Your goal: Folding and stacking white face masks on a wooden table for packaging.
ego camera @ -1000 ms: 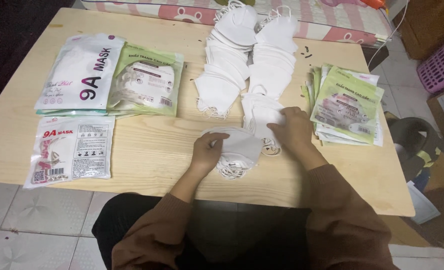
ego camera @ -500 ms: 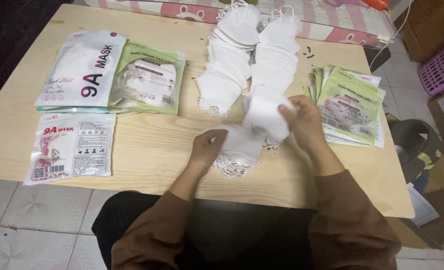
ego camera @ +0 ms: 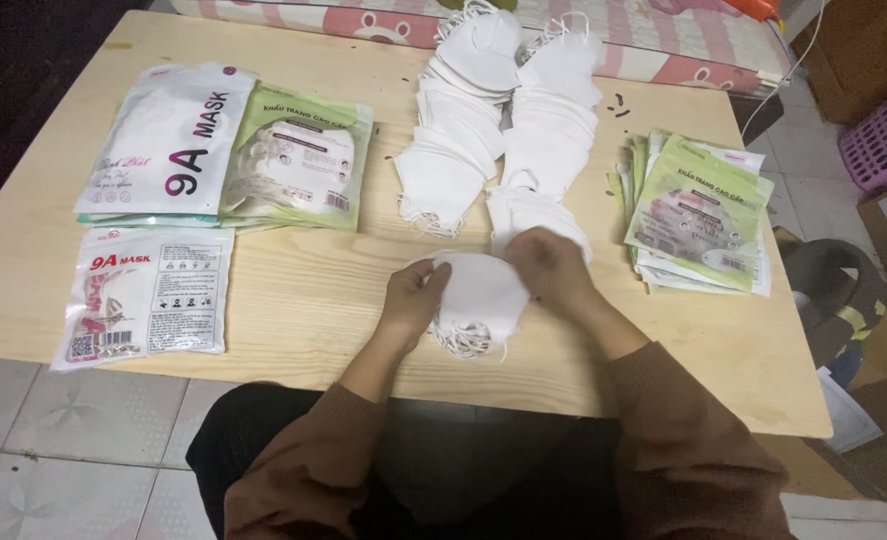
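While we hold a small stack of white masks (ego camera: 479, 295) between both hands on the tabletop (ego camera: 294, 310), our left hand (ego camera: 416, 295) pinches its left edge and our right hand (ego camera: 549, 265) presses fingers down on its right edge, so neither hand is free. Ear loops (ego camera: 469, 343) dangle loose from the stack's near side, toward us. Just beyond our hands lie two long rows of masks (ego camera: 504, 130); flat pouches (ego camera: 699, 205) sit to the right, filled packs (ego camera: 219, 150) to the left. We judge the main risk is the stack fanning apart if one pinch slackens, or the loops snagging and dragging a mask out. Our right wrist could also nudge the nearest row askew.
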